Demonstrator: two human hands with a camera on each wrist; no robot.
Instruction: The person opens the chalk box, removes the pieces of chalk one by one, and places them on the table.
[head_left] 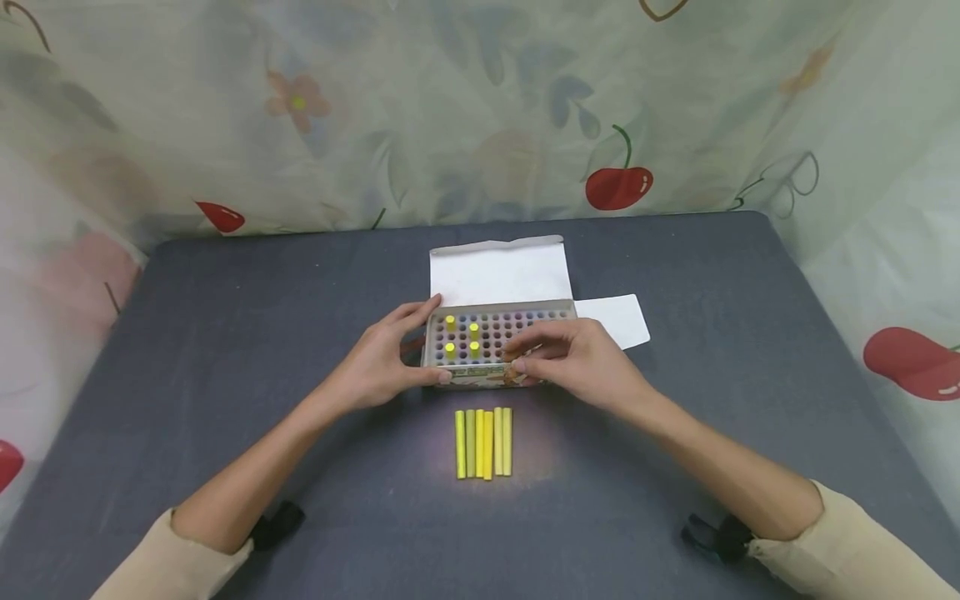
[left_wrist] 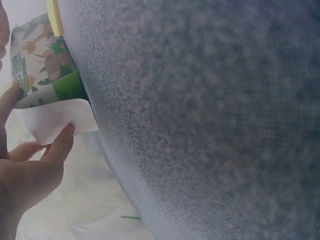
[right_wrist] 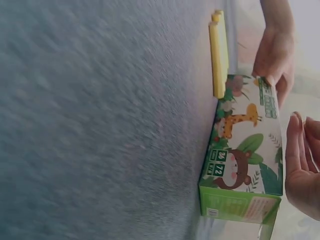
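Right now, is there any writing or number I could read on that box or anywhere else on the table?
"36" and "72": in small green squares on the crayon box front, beside the cartoon animals; this is my best reading.
Green label panel near the box's top edge: print too small to read.
Pale panel on the box's end: blurred, unreadable.
Yellow crayons, white flap: no writing visible.

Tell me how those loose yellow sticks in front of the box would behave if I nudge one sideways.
The yellow sticks look round and slim, so a nudged one would probably roll across the grey table. They lie tightly side by side, so neighbours would likely shift too. They look stiff, possibly brittle like chalk or crayon; I can't tell which.
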